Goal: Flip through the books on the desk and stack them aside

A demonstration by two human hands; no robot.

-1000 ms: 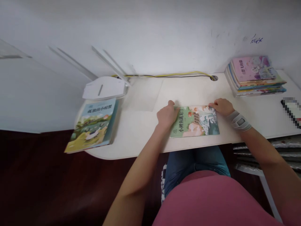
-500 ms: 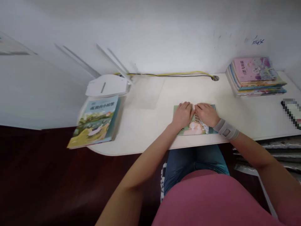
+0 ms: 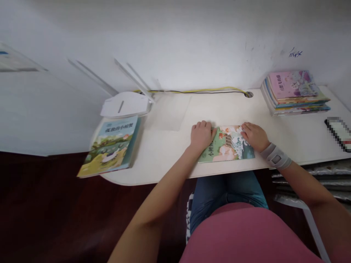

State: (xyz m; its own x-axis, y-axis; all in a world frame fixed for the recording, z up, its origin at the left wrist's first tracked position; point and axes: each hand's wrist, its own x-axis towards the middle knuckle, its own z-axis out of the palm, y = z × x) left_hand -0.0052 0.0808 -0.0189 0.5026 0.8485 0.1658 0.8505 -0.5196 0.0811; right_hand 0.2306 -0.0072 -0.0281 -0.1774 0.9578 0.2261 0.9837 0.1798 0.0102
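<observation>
A thin picture book [image 3: 226,148] with a green, peach and blue cover lies flat near the desk's front edge, turned sideways. My left hand [image 3: 202,136] rests over its upper left corner, thumb against the cover and fingers reaching past the edge. At the upper right corner my right hand [image 3: 255,137], with a grey band on the wrist, touches the cover with its fingertips. Both hands lie open on the book, well apart. Parts of the two upper corners are hidden beneath them.
Another picture book [image 3: 111,146] overhangs the rounded left end of the white desk [image 3: 161,157], beside a white device with antennas [image 3: 126,104]. A stack of books [image 3: 296,91] and a blurred phone [image 3: 340,133] are on the right. Cables [image 3: 192,90] run along the wall.
My hands have slid apart from the book's upper middle, the left to the left corner and the right to the right corner, uncovering the cover's centre. The view has shifted slightly.
</observation>
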